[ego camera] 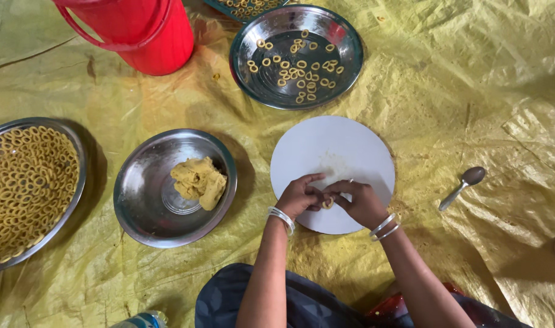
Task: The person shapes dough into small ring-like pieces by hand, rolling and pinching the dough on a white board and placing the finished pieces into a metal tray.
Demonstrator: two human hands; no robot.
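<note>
- Pinched between the fingertips of both hands, a small dough ring (328, 203) is held just above the near edge of the white round board (332, 152); the grip of the left hand (299, 195) and of the right hand (361, 201) is closed on this one piece, thumbs and forefingers meeting around it.
- Metal bangles are worn on both wrists.
- A faint dusting of flour or crumbs is seen on the board at about 12 o'clock from the hands.
- At 9 o'clock from the board, a steel bowl (145, 200) is set on the yellow sheet (484, 91), and a lump of yellow dough (198, 181) lies in it, so plenty of dough is left unshaped.
- Farther out at 9 o'clock, a large steel tray (77, 152) is packed nearly full with finished rings, by which much completed work is shown.
- At 12 o'clock, a steel plate (344, 36) carries only a scattering of rings, with most of its floor bare.
- At 11 o'clock, a red bucket (150, 30) is partly in view.
- At 3 o'clock, a metal spoon (463, 185) lies apart, untouched.
- By judgement, the work is well advanced but not finished.
</note>
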